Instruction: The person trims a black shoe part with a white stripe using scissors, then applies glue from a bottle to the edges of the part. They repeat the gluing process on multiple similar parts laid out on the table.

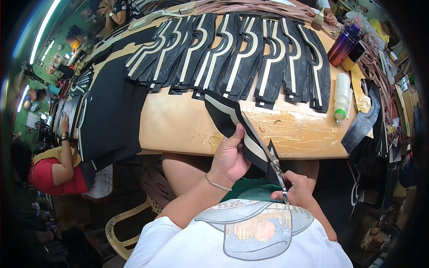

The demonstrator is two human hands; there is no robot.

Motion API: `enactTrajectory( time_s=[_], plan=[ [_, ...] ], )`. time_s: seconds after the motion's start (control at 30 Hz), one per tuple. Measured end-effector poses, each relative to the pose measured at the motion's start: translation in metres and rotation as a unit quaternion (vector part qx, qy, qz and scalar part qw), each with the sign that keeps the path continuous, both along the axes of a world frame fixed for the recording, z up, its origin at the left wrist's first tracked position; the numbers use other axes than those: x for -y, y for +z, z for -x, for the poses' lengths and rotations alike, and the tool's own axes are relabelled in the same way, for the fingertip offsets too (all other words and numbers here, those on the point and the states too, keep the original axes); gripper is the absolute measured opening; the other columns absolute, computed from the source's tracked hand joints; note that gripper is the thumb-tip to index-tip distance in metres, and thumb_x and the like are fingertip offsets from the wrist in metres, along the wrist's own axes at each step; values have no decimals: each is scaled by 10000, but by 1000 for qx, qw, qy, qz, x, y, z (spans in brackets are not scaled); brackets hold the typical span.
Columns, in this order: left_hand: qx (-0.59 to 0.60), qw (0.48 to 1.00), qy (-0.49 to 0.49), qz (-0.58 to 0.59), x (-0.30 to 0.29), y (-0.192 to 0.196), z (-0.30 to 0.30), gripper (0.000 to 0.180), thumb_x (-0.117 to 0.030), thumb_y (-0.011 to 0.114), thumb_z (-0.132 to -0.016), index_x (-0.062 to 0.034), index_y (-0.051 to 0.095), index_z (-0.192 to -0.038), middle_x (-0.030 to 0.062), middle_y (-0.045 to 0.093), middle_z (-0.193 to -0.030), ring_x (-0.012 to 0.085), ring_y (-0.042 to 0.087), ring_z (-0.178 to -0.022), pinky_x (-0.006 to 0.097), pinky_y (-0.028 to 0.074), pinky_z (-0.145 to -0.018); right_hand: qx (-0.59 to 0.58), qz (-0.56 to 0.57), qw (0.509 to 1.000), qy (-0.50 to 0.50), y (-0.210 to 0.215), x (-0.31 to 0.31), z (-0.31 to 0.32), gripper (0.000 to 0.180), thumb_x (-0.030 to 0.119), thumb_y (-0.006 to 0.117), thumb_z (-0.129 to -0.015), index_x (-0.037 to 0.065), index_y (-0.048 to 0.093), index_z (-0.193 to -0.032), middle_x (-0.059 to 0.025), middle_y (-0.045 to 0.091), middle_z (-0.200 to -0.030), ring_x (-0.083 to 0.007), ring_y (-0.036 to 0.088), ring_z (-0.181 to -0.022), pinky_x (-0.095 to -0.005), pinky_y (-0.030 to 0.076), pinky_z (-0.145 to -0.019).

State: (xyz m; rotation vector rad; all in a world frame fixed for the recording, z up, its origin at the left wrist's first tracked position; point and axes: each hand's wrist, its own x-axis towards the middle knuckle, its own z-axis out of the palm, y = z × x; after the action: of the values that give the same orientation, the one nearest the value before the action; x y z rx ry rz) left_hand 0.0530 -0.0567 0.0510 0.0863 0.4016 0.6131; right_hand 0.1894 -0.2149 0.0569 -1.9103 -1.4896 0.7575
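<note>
**Hands trimming a black and cream strip at the tabletop's near edge**

While the left hand point(229, 157) pinches a black piece with a cream stripe point(232, 121), the right hand point(298, 191) is closed around scissors point(276, 167) whose blades meet the piece's lower edge. The piece rises from the lap over the tabletop point(178, 125) rim. Bare wood lies just beyond; a row of matching pieces point(232, 53) fills the far side, a white bottle point(342, 94) at right.

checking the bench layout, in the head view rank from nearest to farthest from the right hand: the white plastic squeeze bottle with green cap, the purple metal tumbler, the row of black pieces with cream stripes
From the right hand, holding scissors:
1. White plastic squeeze bottle with green cap, lying on the table's right side.
2. Row of black pieces with cream stripes, across the table's far half; its nearest ends lie about as close as the bottle.
3. Purple metal tumbler, far right corner.
</note>
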Motion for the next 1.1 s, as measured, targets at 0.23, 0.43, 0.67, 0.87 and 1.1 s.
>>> enactTrajectory(
  time_s=[0.23,0.43,0.67,0.87,1.1],
  plan=[
    [-11,1000,3,0,-1,-1,-1,339,-278,456,-878,-44,488,-1122,95,541,-1114,210,499,-1054,387,377,-935,5,15,1000,-27,-2,0,1,575,505,721,-545,1,444,-573,-100,442,-472,-185,393,-420,-279,374,-428],
    [12,1000,-5,2,-1,-3,-1,350,-285,468,-872,-43,484,-1124,98,543,-1110,212,504,-1048,386,384,-929,-134,51,988,-55,-17,5,2,551,477,734,-554,-9,480,-612,-65,406,-463,-123,367,-444,-260,352,-422],
    [30,999,-10,8,0,-2,-1,346,-280,476,-868,-48,486,-1124,102,540,-1117,215,507,-1043,383,387,-927,-121,70,990,1,-12,2,-1,552,418,786,-527,-16,492,-700,-63,438,-515,-117,385,-477,-260,363,-456],
    [-17,1000,-6,0,1,-2,-5,377,-309,460,-872,-55,473,-1150,90,524,-1150,226,482,-1074,400,354,-949,-95,38,995,-15,-12,4,-5,562,438,787,-506,-2,497,-701,-84,454,-530,-145,400,-484,-276,385,-473],
    [-4,993,70,-98,-5,13,27,375,-218,495,-821,-3,480,-1129,116,548,-1102,232,517,-1021,396,414,-888,-154,-35,956,-249,-26,10,-59,381,296,774,-609,21,529,-705,-2,501,-557,-66,404,-490,-227,351,-450]
  ],
)
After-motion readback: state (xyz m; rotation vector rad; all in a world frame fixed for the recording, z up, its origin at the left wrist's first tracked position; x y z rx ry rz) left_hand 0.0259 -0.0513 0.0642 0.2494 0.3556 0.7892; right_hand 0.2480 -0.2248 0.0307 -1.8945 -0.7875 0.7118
